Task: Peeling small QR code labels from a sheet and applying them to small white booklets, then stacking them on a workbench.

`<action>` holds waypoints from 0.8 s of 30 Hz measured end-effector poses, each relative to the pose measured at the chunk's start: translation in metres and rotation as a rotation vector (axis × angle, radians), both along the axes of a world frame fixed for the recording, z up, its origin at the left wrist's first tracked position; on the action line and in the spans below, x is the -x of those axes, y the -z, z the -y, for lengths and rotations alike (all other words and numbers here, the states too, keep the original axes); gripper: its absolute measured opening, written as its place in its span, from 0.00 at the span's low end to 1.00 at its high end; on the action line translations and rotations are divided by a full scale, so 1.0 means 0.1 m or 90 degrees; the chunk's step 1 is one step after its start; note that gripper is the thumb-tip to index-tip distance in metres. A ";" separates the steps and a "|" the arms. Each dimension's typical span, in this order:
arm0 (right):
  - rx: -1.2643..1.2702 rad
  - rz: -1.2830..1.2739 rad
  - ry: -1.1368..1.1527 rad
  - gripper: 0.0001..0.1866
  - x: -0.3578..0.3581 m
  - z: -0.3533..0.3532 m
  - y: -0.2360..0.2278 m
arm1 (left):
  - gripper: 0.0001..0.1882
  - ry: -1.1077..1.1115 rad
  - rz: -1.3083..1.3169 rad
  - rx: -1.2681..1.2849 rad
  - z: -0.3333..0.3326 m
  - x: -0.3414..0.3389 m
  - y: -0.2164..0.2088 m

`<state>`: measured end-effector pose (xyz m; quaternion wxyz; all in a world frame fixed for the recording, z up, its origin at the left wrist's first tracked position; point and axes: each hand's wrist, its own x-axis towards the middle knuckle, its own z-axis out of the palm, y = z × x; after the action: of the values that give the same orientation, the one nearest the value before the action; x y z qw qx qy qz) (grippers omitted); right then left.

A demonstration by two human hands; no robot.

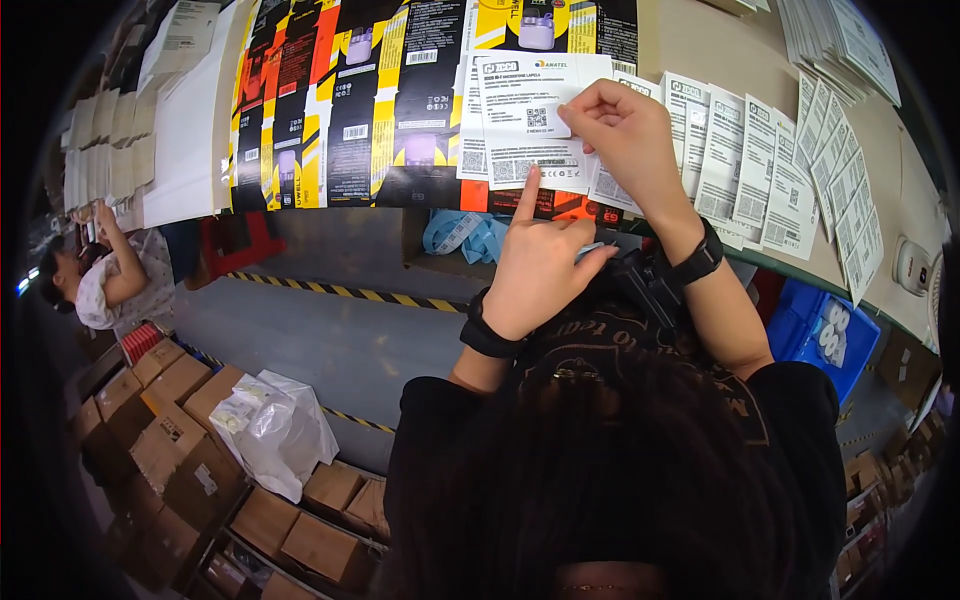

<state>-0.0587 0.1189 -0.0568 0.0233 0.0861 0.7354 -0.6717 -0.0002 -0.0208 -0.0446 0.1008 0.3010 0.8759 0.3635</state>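
Observation:
A white printed sheet [510, 115] with a small square code lies at the table's near edge, over another white sheet [470, 150]. My left hand [545, 265] rests its outstretched index fingertip on the sheet's lower edge, with the thumb apart. Over the sheet's right part, my right hand [630, 140] has thumb and index finger pinched near the code. Whatever it pinches is hidden or too small to name. Beneath and left of the sheets lie black, yellow and red printed packaging blanks [420, 100]. To the right, several similar white sheets [755, 165] overlap in a fanned row.
Narrow printed sheets [845, 180] and a paper stack [850, 45] lie farther right on the table. A blue crate [815, 335] stands below its edge. Blue material [465, 235] sits underneath. At left are another person [125, 270], cardboard boxes [180, 460] and a plastic bag [275, 430].

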 end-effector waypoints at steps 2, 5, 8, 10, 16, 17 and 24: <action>0.004 -0.004 -0.002 0.06 0.00 -0.01 -0.01 | 0.12 0.001 -0.001 0.002 0.00 0.00 0.00; 0.038 0.024 -0.009 0.05 0.00 -0.04 -0.03 | 0.12 0.000 0.004 0.016 -0.01 0.01 0.00; 0.067 0.034 -0.017 0.05 0.01 -0.05 -0.01 | 0.12 -0.006 0.003 0.025 -0.02 0.01 -0.01; 0.092 0.024 -0.020 0.05 0.01 -0.05 0.01 | 0.12 -0.011 -0.003 0.031 -0.03 0.01 -0.01; 0.103 0.043 -0.022 0.05 0.00 -0.06 0.00 | 0.12 -0.022 -0.007 0.025 -0.04 0.01 -0.02; 0.106 0.040 -0.019 0.05 0.00 -0.06 0.00 | 0.12 -0.021 -0.001 0.030 -0.04 0.01 -0.04; 0.117 0.042 -0.015 0.05 -0.01 -0.07 0.00 | 0.13 -0.027 0.025 0.042 -0.05 0.03 -0.08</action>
<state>-0.0579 0.1256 -0.0571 0.0631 0.0969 0.6706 -0.7327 -0.0036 -0.0162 -0.0371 0.1202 0.2716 0.8915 0.3419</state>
